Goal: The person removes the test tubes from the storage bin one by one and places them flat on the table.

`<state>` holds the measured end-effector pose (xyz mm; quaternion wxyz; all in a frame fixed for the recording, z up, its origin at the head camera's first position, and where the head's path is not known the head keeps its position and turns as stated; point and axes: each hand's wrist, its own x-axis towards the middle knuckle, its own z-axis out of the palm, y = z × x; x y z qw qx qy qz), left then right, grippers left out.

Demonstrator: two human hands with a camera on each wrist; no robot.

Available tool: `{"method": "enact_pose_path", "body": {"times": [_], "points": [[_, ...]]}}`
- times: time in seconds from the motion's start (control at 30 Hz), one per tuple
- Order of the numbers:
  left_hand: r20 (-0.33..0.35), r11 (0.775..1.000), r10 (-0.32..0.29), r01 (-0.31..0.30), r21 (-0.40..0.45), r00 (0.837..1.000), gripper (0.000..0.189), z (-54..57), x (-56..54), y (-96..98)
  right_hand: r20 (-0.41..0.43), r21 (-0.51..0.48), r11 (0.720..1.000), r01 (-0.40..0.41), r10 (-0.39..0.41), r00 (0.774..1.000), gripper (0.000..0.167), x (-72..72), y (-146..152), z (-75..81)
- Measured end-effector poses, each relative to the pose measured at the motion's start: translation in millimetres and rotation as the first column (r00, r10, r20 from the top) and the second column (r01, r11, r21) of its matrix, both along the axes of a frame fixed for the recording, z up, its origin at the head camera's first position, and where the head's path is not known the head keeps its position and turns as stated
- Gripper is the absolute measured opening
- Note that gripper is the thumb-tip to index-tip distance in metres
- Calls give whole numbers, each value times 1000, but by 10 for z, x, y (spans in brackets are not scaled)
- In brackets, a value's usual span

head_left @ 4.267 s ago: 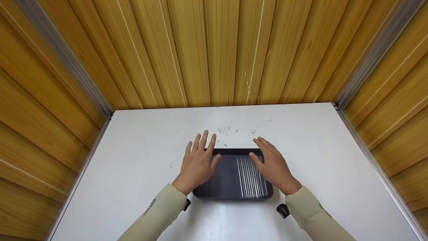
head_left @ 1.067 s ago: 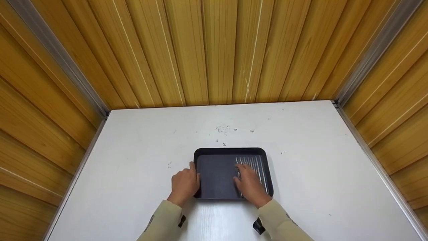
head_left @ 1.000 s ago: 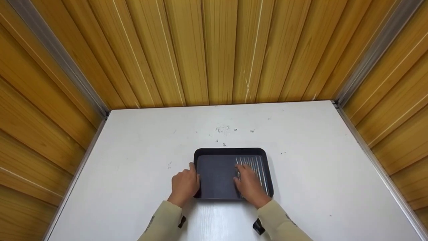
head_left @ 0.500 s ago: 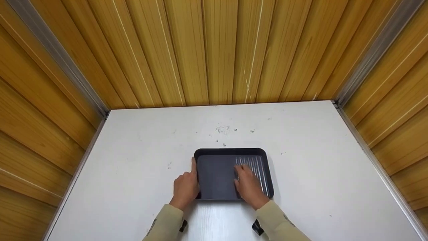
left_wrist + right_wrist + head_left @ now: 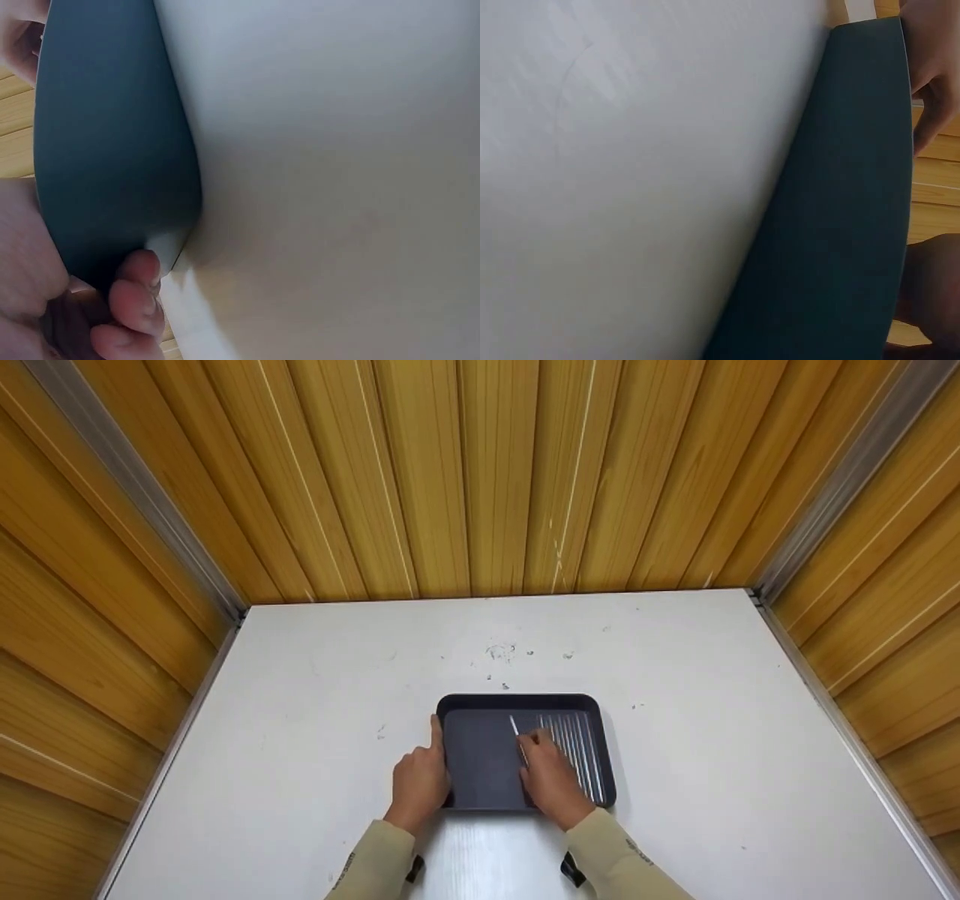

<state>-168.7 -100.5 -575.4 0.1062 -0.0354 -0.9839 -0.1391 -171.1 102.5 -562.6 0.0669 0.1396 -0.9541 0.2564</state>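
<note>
A dark shallow tray (image 5: 480,750) lies on the white table, with several thin shiny rods (image 5: 574,746) side by side in its right part. My left hand (image 5: 421,784) grips the tray's left side; its index finger points along the rim. From the left wrist view, other fingertips (image 5: 136,296) curl against the tray's outer wall (image 5: 112,142). Over the tray, my right hand (image 5: 551,776) pinches one thin rod (image 5: 514,726), whose pale tip sticks out past the fingers to the upper left. The tray wall (image 5: 832,195) hides most of the right hand's grip in the right wrist view.
The white table (image 5: 337,682) has dark scuff marks (image 5: 501,652) beyond the tray. Yellow wood-look panels (image 5: 495,480) rise behind and on both sides, with grey metal posts at the corners.
Both hands came down from above the tray: the left took hold of its left side, the right reached into the rods. Since half a second ago, the right hand drew one rod leftward.
</note>
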Motion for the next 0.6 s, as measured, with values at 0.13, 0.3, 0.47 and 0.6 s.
{"method": "enact_pose_path", "body": {"times": [0.13, 0.3, 0.47, 0.6], "points": [[13, 1000, 13, -13, 14, 1000, 68, -6, -24, 7, -27, 14, 1000, -17, 17, 999, 42, -7, -6, -31], [32, 999, 24, -25, 30, 999, 68, 12, -61, -1, -49, 17, 999, -30, 31, 998, 46, -18, -7, -46], [50, 999, 14, -15, 38, 999, 67, 66, -92, -10, -25, 5, 999, -35, 35, 999, 50, -39, 0, -30], [55, 999, 11, -14, 38, 998, 68, 68, -108, -25, -25, -21, 999, -30, 29, 999, 53, -54, -1, -6]]}}
